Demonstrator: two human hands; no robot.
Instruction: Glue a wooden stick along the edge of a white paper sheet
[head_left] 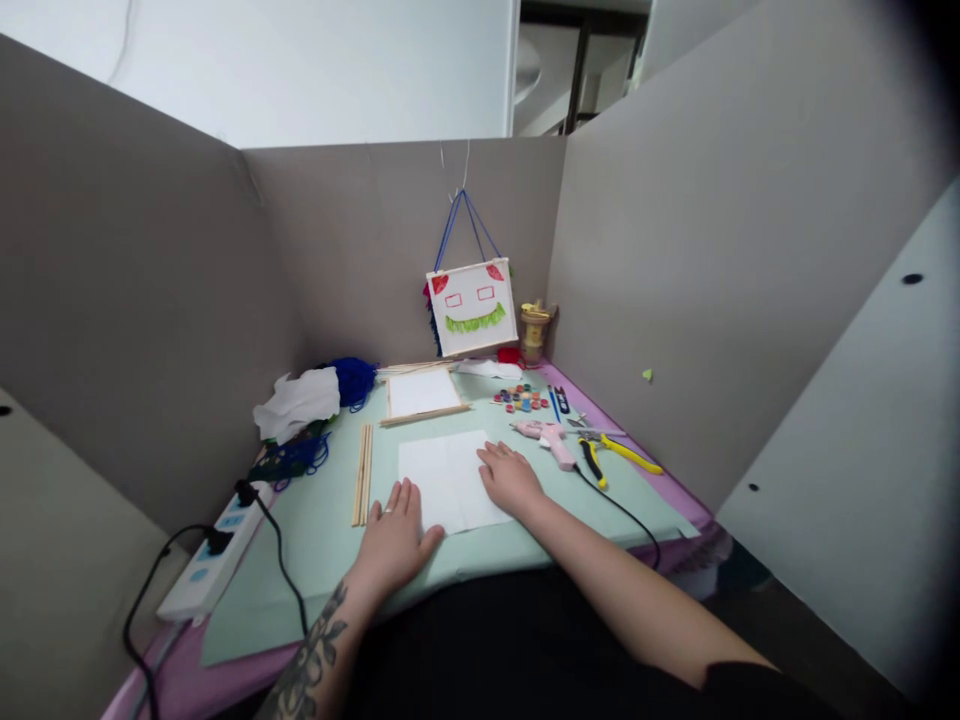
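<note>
the white sheet (448,478) lies flat on the pale green table cover (330,580), close in front of the person's body, and it is plain, roughly square, with faint creases across it and no marks that can be made out. the left hand (394,538) is palm down over the sheet's near left corner, fingers stretched forward and slightly parted, a ring on one of them, and the thumb held well away from the fingers, pointing in over the sheet; nothing is clamped between them. the right hand (512,480) lies palm down across the sheet's right side, its fingers reaching in over the paper, loosely extended with small gaps between some of them and closed on nothing; where its thumb sits cannot be told. just beyond the left hand is a row of wooden sticks (363,475), side by side and apart from the sheet. behind the sheet lies a second white panel (421,393) with sticks along its edges. beyond the right hand are a pink glue gun (553,443) and yellow-handled pliers (592,463), and farther back small paint pots (523,399). a decorated panel (474,310) hangs from blue cords at the back.
</note>
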